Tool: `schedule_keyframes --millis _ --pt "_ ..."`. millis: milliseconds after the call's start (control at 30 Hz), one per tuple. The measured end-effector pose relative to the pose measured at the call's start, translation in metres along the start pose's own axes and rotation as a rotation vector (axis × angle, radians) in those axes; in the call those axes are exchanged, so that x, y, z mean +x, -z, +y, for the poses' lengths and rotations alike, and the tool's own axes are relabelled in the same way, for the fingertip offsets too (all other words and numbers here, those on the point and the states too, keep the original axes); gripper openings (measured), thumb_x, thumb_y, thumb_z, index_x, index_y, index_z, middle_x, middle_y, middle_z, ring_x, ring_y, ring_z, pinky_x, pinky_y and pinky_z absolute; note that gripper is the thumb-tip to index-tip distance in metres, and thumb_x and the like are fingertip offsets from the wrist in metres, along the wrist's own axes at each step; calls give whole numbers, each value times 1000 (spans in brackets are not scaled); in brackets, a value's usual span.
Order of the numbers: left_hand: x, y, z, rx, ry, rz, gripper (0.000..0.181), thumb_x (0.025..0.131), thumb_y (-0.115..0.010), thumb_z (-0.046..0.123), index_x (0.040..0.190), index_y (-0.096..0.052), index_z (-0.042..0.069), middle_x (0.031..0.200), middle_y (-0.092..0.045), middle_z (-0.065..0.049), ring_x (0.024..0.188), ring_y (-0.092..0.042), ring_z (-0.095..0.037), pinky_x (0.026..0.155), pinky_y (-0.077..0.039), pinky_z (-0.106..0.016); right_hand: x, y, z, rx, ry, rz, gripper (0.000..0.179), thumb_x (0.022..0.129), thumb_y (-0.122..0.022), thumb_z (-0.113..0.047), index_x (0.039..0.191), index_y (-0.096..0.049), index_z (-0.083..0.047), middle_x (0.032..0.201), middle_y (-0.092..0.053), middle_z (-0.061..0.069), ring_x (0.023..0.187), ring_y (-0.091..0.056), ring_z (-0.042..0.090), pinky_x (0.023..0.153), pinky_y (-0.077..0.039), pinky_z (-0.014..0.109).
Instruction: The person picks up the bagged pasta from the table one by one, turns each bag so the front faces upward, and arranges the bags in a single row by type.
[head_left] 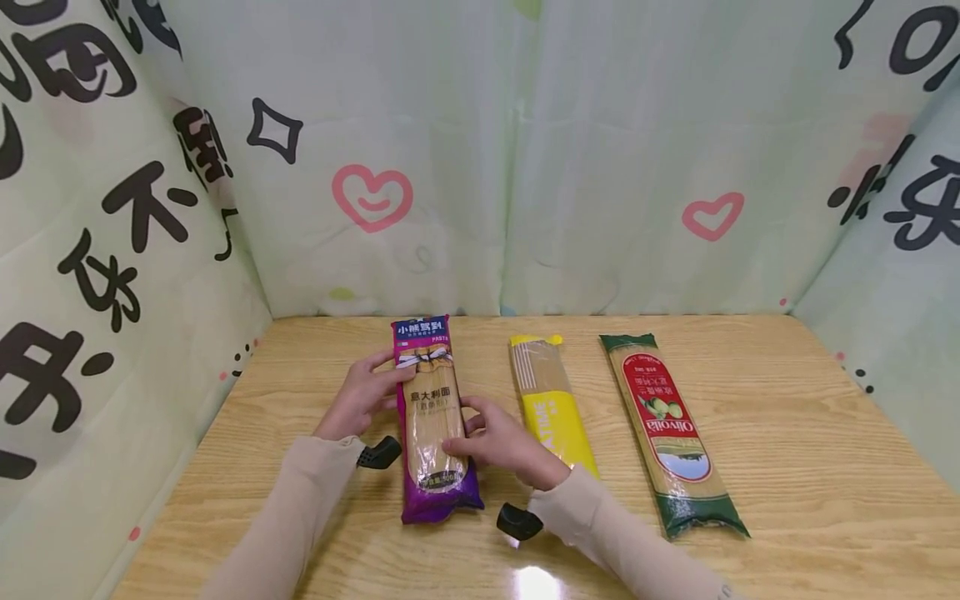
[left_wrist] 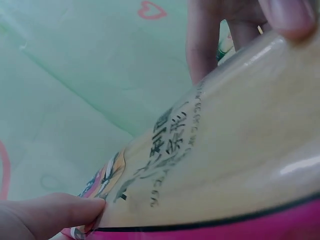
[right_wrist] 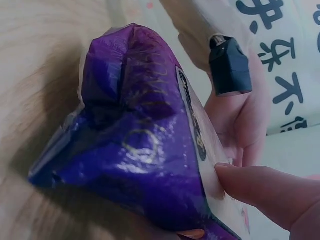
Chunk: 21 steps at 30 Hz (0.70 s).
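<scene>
A purple and blue packet of spaghetti [head_left: 433,421] with a clear window lies lengthwise between both hands in the head view. My left hand [head_left: 364,395] grips its left edge at the upper half, thumb over the front. Lower down, my right hand [head_left: 504,443] holds the right edge, its thumb pressed on the window. In the left wrist view the printed window [left_wrist: 225,135] slants across the picture, with the left thumb [left_wrist: 55,212] at its edge. The right wrist view shows the crumpled purple end [right_wrist: 135,120] close over the table.
A yellow pasta packet [head_left: 557,417] lies just right of the hands, partly covered by the right hand. Further right is a green-ended spaghetti packet [head_left: 667,433] with a red label. The wooden table [head_left: 825,467] is bordered by printed curtains [head_left: 600,167] at the back and sides.
</scene>
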<state>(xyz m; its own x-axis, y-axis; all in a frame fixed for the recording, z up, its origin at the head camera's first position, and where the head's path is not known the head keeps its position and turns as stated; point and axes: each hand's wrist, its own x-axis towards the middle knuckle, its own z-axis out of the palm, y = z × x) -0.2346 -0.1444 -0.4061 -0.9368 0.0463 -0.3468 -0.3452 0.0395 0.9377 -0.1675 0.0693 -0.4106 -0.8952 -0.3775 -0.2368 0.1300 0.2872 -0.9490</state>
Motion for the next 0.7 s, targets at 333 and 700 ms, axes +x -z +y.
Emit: schedule_keyframes --millis 333,700 --pt "5 -3 -12 52 11 8 59 94 -66 13 148 -42 8 122 -65 -24 81 -70 -17 73 -61 -30 0 -2 9 -69 31 -31 66 86 -75 -11 140 -42 7 93 -69 13 74 -65 15 65 -59 30" --pt "6 -5 -17 75 22 15 57 95 -66 13 147 -44 7 119 -66 -23 81 -69 -17 71 -60 -30 2 -3 11 -153 55 -16 62 84 -77 -11 135 -48 8 85 -71 11 66 -61 11 59 -54 25"
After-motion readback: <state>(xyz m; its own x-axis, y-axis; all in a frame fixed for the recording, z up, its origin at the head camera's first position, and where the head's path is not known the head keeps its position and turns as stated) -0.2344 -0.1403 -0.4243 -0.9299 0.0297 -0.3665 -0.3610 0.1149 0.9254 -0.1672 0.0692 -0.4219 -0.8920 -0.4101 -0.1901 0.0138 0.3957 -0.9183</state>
